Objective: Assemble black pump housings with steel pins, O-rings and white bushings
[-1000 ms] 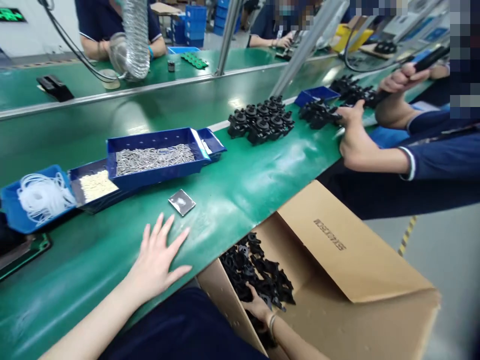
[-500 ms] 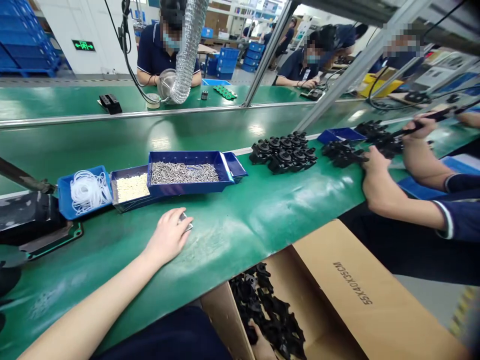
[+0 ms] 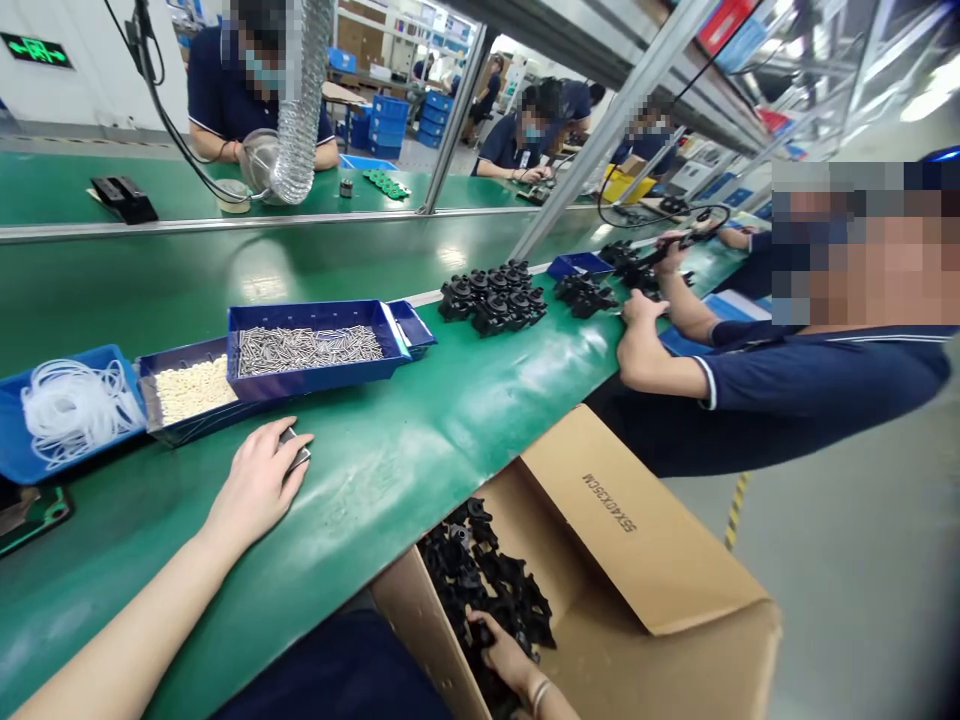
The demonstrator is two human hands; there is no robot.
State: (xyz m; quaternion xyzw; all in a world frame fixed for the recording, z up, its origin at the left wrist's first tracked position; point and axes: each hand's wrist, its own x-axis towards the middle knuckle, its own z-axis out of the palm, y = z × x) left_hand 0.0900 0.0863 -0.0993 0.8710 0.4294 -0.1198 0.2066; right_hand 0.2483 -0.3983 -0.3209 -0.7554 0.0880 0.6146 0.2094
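Note:
My left hand (image 3: 259, 480) rests on the green bench with its fingers curled around a small silvery metal piece (image 3: 298, 450), which is mostly hidden under them. Down inside the open cardboard box (image 3: 645, 560), my right hand (image 3: 506, 650) has its fingers closed on a black plastic part (image 3: 484, 628). More black plastic parts (image 3: 517, 585) lie heaped around that hand. Just beyond my left hand stand a blue bin of metal pins (image 3: 307, 348) and a bin of cream-coloured small pieces (image 3: 193, 388).
A blue bin (image 3: 79, 410) of white tubing rings stands at the left. Black assemblies (image 3: 495, 298) are grouped on the bench (image 3: 405, 450) farther along. At the right a co-worker's hands (image 3: 643, 305) handle similar parts. A metal post (image 3: 454, 115) rises behind the bench.
The view has swung to the right. My right hand shows more fully in the box, now around a black part. My left hand keeps its place on the bench.

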